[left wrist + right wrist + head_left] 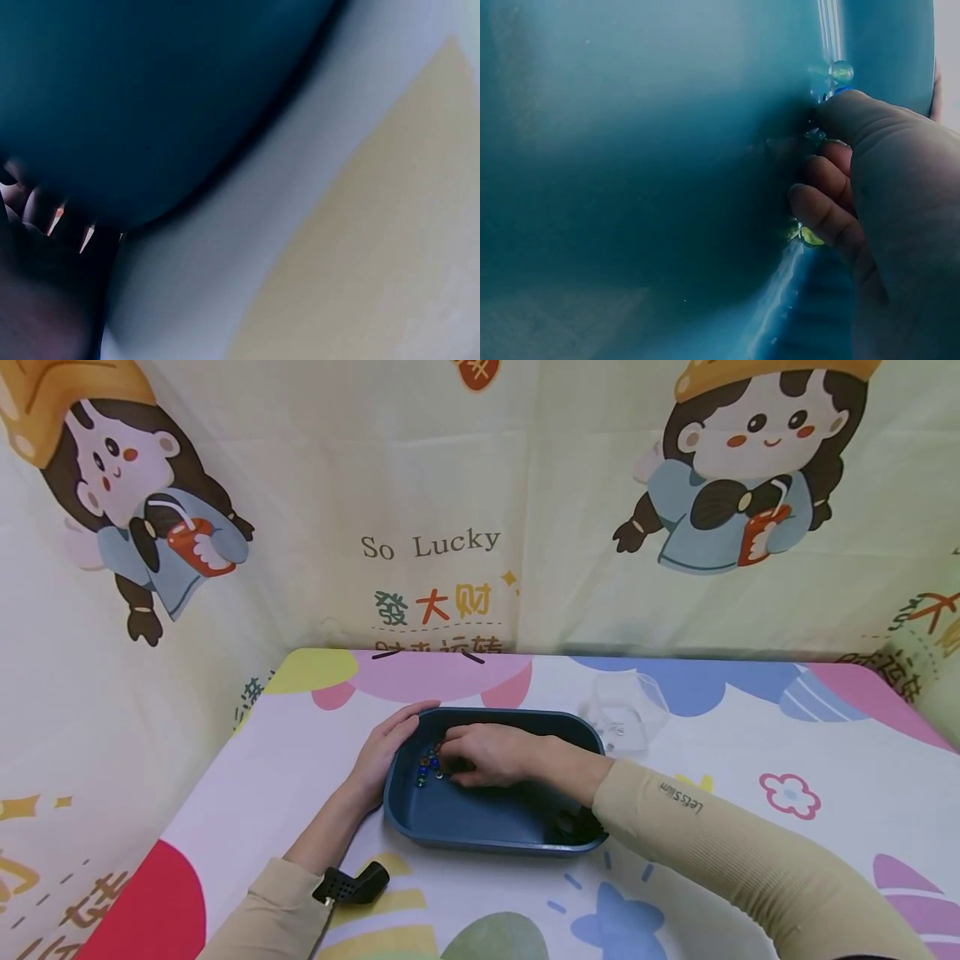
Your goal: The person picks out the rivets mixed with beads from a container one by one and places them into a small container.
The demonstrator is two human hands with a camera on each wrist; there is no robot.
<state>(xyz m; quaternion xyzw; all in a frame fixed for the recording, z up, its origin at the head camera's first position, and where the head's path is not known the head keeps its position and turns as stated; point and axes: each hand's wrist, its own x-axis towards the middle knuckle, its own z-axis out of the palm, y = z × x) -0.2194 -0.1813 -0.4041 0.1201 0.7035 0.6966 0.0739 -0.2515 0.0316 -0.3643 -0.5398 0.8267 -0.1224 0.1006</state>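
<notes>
beige sleeve (697,831) extends right of a blue tray (487,817), right hand (491,756) among beads (423,770) inside, grip unclear. left hand (377,758) grips the tray's left end.

We list one basin (495,818), dark blue, rounded-rectangular, upright, open-topped. Within it we record several small, glassy marbles (423,771), blue, green and yellowish among them, grouped on the floor toward its left end.

Backdrop cloth (570,510): "So Lucky", "發大财" beneath. Right sleeve (720,835): "Let'sSlim".
</notes>
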